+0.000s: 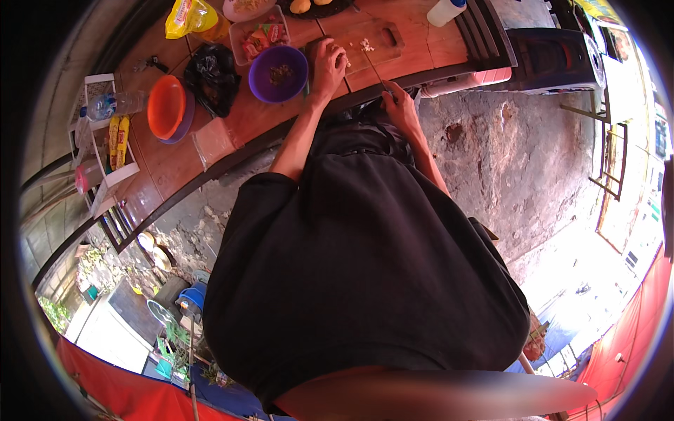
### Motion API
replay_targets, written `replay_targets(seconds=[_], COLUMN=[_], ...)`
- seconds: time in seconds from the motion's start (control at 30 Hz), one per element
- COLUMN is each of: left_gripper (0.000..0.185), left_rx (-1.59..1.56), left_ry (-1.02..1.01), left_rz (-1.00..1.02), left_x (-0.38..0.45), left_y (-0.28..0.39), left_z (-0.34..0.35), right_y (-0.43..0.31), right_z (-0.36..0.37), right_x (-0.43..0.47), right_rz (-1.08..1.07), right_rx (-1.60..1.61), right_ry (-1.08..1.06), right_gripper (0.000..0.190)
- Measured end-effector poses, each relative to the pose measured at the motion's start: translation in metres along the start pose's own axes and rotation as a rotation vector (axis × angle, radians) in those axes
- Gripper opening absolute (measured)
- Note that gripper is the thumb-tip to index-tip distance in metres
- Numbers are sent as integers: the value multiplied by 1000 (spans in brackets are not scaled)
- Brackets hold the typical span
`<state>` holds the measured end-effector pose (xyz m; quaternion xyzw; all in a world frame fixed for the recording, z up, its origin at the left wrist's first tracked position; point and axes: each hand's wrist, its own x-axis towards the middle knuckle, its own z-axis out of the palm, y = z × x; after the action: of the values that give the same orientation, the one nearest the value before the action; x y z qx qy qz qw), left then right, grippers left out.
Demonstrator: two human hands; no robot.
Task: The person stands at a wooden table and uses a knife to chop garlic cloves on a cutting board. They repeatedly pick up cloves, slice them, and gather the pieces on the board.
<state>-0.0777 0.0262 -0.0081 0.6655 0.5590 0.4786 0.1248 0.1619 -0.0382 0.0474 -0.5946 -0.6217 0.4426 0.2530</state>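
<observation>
My right hand (400,108) grips a knife (376,69) whose thin blade points away from me over a wooden cutting board (376,34). Small chopped pale pieces (367,45) lie on the board around the blade's tip. My left hand (329,68) rests at the board's left end with its fingers curled. Pale bits show at its fingertips, but whether it pinches them is unclear. Just left of that hand stands a purple bowl (256,79) with some chopped greenish-brown food at its bottom.
Behind the purple bowl is a clear plastic container (233,41) holding packets. A black plastic bag (212,79), an orange basin (166,107) and a white rack (108,181) stand leftward. A yellow pouch (197,21) is at the back; a white bottle (445,11) stands right.
</observation>
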Motion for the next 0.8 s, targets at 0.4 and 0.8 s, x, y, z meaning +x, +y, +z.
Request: replay_targets(seconds=[0.4,0.8], left_gripper=[10,17], left_rx=[182,254], left_ry=[-67,-24], left_rz=[-33,-77], left_x=[6,12], left_y=[3,8], left_z=[0,6], right_y=[-7,0], right_z=[0,-2], right_x=[2,3], right_rz=[-10,-9], right_rx=[25,23], right_ry=[-18,5], right_gripper=[40,42])
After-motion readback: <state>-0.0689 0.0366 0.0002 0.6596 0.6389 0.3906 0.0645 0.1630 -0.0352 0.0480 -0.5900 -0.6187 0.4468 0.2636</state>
